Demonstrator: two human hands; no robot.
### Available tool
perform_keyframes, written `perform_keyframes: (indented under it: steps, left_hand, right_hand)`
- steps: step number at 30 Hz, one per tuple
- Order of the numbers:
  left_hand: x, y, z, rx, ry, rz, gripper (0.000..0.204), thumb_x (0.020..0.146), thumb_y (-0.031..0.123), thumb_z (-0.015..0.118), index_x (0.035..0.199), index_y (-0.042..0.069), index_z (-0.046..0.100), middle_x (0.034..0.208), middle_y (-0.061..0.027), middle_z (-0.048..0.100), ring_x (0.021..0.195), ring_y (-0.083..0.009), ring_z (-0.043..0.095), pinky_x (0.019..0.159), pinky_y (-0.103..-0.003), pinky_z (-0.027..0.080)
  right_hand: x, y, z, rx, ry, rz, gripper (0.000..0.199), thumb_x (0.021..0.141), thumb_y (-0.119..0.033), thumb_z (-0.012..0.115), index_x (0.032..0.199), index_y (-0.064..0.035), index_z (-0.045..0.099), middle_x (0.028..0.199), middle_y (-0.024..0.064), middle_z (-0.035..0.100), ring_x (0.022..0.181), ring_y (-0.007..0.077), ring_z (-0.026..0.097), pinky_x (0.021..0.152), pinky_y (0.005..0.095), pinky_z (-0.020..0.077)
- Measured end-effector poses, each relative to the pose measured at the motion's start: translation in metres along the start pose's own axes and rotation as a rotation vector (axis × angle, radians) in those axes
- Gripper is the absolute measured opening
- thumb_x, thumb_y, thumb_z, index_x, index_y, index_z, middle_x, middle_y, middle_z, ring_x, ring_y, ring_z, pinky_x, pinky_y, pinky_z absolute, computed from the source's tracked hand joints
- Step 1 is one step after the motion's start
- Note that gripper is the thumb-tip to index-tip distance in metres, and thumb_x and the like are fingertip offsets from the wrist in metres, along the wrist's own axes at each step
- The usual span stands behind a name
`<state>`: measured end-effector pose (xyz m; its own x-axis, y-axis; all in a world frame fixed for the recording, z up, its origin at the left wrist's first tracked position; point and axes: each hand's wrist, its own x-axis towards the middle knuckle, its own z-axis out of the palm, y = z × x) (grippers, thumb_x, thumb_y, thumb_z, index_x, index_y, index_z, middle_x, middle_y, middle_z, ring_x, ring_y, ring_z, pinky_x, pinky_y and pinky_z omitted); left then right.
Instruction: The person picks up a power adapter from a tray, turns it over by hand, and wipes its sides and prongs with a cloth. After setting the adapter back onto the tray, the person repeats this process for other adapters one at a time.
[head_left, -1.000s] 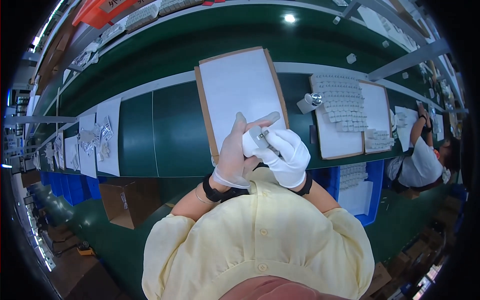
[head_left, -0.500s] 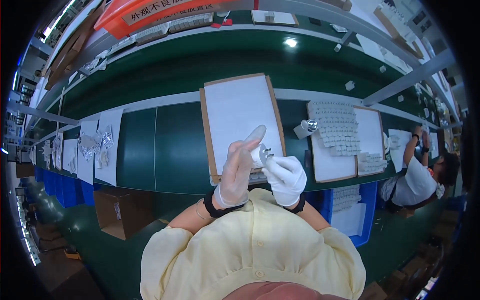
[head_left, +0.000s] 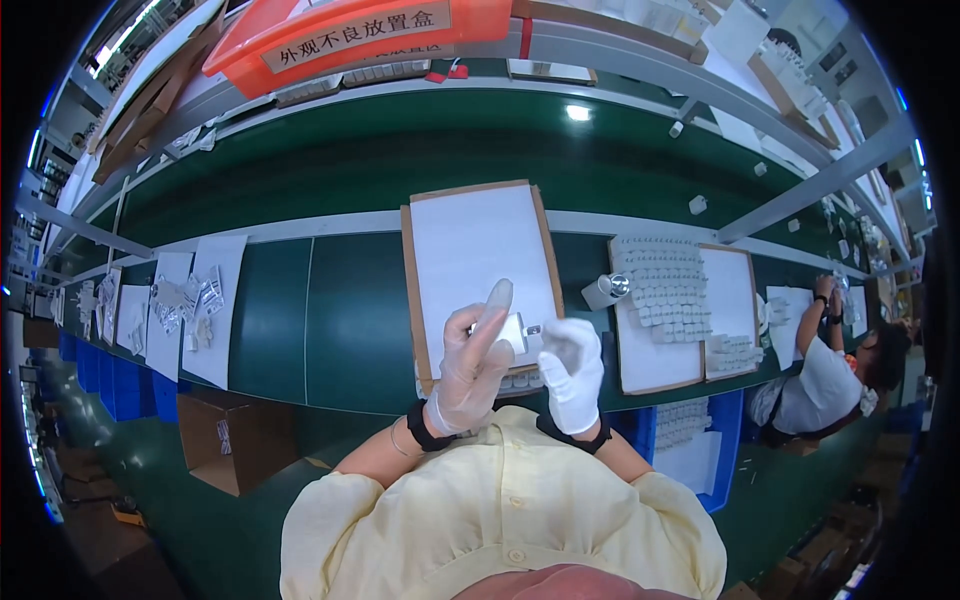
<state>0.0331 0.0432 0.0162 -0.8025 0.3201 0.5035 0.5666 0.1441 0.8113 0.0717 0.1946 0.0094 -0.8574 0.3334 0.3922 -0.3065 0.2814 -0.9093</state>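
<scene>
My person's left hand (head_left: 466, 372), in a clear glove, is closed around a white plug adapter (head_left: 512, 336), its metal prongs pointing to three o'clock. I judge the body is gripped so the prongs stay uncovered. The right hand (head_left: 572, 374), in white cloth, sits just beside the prongs, fingers loosely curved and parted from the thumb; I see nothing in it, though I cannot tell whether a fingertip touches metal.

At twelve o'clock, partly beneath the hands, lies a white-lined tray (head_left: 480, 245) with cardboard edges, perhaps set centrally for easy reach. At two o'clock stands a white bottle (head_left: 603, 291) with a silvery top, likely placed close for the right hand. Just past it, rows of white adapters (head_left: 660, 290) are packed tightly, which probably keeps them orderly. A blue bin (head_left: 645, 430) sits lower, at four.

Farther out, sheets with small bagged parts (head_left: 208, 300) lie at nine o'clock, an orange bin (head_left: 360, 62) sits overhead at eleven, and a co-worker (head_left: 828, 378) is at three.
</scene>
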Motion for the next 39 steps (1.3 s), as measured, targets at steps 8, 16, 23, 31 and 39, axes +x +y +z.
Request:
perform_keyframes:
  steps: [8,16,23,31,39]
  left_hand:
    - [0.005,-0.023,0.014,0.078,-0.084,-0.025,0.058,0.087,0.006,0.065,0.141,0.003,0.044,0.123,-0.0142,0.051,0.110,-0.0294,0.050,0.093,-0.036,0.043]
    - [0.062,-0.047,-0.008,0.097,0.093,-0.214,0.063,0.087,0.012,0.067,0.143,0.001,0.039,0.121,-0.0153,0.053,0.108,-0.0294,0.052,0.090,-0.038,0.045]
    - [0.029,-0.067,-0.039,0.085,0.170,-0.688,0.050,0.091,0.010,0.063,0.137,0.000,0.047,0.121,-0.0137,0.058,0.105,-0.0258,0.058,0.091,-0.034,0.046]
    - [-0.031,-0.080,-0.056,0.283,0.023,-0.617,0.028,0.094,0.003,0.056,0.121,0.002,0.062,0.115,-0.0133,0.062,0.106,-0.0232,0.059,0.090,-0.030,0.047]
    - [-0.020,-0.078,-0.061,0.003,0.322,-0.865,0.031,0.103,0.019,0.045,0.123,0.003,0.062,0.083,0.0015,0.053,0.073,-0.0040,0.047,0.061,-0.018,0.039]
  right_hand:
    - [0.038,0.063,0.014,-0.159,-0.348,-0.061,0.028,0.095,-0.016,0.059,0.118,-0.0013,0.055,0.091,0.0075,0.064,0.073,0.0144,0.061,0.069,0.0289,0.0522]
    - [0.164,0.094,0.032,0.090,-0.608,0.371,0.028,0.089,-0.020,0.063,0.107,0.0005,0.061,0.091,0.0137,0.069,0.078,0.0209,0.068,0.072,0.0317,0.0542]
    - [0.315,0.319,-0.011,-1.200,-0.569,0.331,0.026,0.081,-0.017,0.057,0.098,-0.0025,0.070,0.103,0.0252,0.066,0.099,0.0442,0.062,0.086,0.0462,0.0516]
    - [0.307,0.374,-0.030,-1.423,-0.393,0.477,0.027,0.085,-0.023,0.061,0.104,-0.0046,0.068,0.117,0.0190,0.065,0.106,0.0359,0.063,0.086,0.0472,0.0525]
    - [0.169,0.080,0.067,-0.865,-1.130,-0.272,0.031,0.088,-0.033,0.060,0.087,-0.0034,0.066,0.082,0.0170,0.067,0.076,0.0374,0.065,0.069,0.0444,0.0536]
